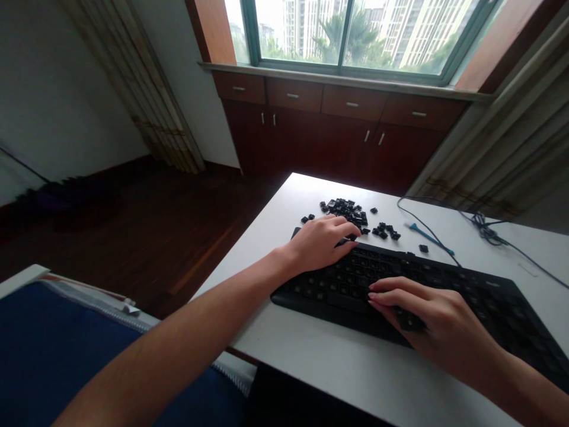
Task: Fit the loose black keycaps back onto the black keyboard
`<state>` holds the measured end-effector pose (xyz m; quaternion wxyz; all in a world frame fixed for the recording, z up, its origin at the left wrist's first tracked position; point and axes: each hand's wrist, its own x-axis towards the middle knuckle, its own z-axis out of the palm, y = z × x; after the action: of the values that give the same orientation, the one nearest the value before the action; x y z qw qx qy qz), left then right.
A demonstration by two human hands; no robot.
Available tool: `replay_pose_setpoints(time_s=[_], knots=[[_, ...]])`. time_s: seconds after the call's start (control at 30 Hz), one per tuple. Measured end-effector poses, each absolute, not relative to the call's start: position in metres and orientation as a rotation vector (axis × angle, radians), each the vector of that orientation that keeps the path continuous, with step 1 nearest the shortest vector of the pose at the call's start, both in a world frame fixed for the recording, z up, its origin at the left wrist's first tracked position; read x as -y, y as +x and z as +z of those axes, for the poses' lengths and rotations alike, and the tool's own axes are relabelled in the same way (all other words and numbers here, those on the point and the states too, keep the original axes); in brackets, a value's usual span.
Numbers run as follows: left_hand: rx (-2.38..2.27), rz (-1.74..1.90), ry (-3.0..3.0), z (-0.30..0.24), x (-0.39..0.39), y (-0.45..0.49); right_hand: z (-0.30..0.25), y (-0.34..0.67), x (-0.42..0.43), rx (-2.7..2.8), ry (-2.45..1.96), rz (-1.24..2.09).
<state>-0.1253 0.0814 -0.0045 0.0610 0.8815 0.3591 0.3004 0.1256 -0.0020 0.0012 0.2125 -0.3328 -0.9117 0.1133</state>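
Note:
A black keyboard (pixel 342 301) lies at a slant on the white table, with many bare key sockets showing. At its far left edge, my left hand (pixel 322 242) has thumb and fingers closed about a small black keycap, beside a pile of loose black keycaps (pixel 344 207). My right hand (pixel 429 308) rests over the middle of the keyboard, its thumb and index fingertips pinched together just above the sockets. Whatever lies between those tips is too dark to make out. Under the right palm, part of the keyboard is hidden.
Several stray keycaps (pixel 386 231) lie behind the keyboard, near a blue stick-like tool (pixel 431 238). A dark cable (pixel 484 228) coils at the table's right. Left of the white table (pixel 249 249) stands a blue-covered seat (pixel 66 338). Cabinets (pixel 311 136) line the window wall.

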Motion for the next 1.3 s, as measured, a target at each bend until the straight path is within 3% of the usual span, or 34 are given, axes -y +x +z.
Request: replay_pose_setpoints(time_s=[0.33, 0.6, 0.77, 1.03, 1.3], knots=[[-1.086, 0.905, 2.654, -0.004, -0.082, -0.126, 0.029, 0.117, 0.0, 2.346, -1.048, 0.422], [-1.09, 0.959, 2.564, -0.003, -0.083, -0.126, 0.061, 0.071, -0.007, 1.522, -0.845, 1.417], [-1.106, 0.968, 2.558, -0.003, -0.084, -0.126, 0.057, 0.051, -0.011, 1.379, -0.614, 1.369], [-1.098, 0.97, 2.467, -0.001, -0.082, -0.126, 0.028, 0.055, -0.01, 1.405, -0.714, 1.398], [-0.908, 1.071, 1.804, -0.001, -0.08, -0.124, 0.042, 0.065, -0.024, 1.446, -0.702, 1.396]])
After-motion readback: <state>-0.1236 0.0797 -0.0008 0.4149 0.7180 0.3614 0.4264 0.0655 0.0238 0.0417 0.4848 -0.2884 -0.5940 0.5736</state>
